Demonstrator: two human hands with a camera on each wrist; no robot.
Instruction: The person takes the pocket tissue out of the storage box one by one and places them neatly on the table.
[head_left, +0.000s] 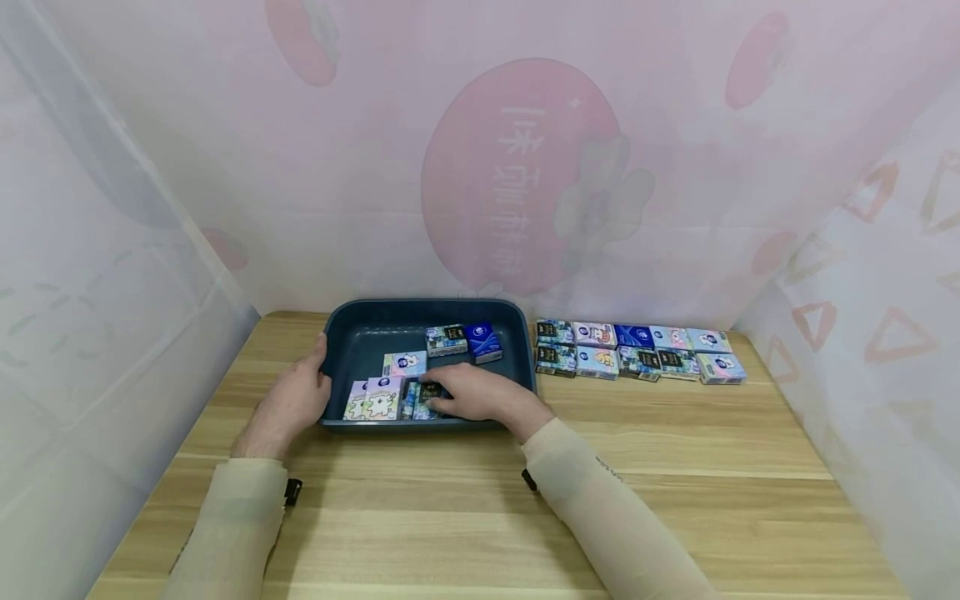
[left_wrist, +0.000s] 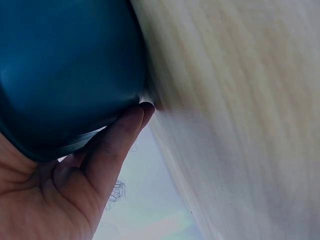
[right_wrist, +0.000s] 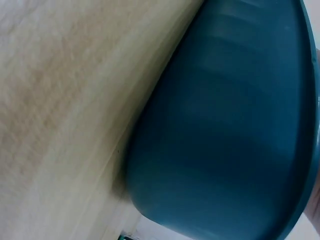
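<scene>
A dark blue bin (head_left: 360,426) sits on the table with several small packets in it. At its left wall, my left hand (head_left: 288,404) grips the side; the left wrist view shows the fingers of this hand (left_wrist: 65,195) under the bin's rim (left_wrist: 55,152). Inside, my right hand (head_left: 480,393) pinches a dark floral packet (head_left: 429,392) near the front wall. Left of that packet lie white cartoon packets (head_left: 382,400), and farther back are another floral packet (head_left: 446,340) and a blue packet (head_left: 482,342). The bin's outer wall (right_wrist: 215,125) hides most of this hand in the right wrist view.
Right of the bin, several packets lie in two rows, among them a blue one (head_left: 633,336) and a white one (head_left: 722,368) at the right end. The wooden table (head_left: 420,508) meets a pink and white patterned cloth (head_left: 360,208) behind.
</scene>
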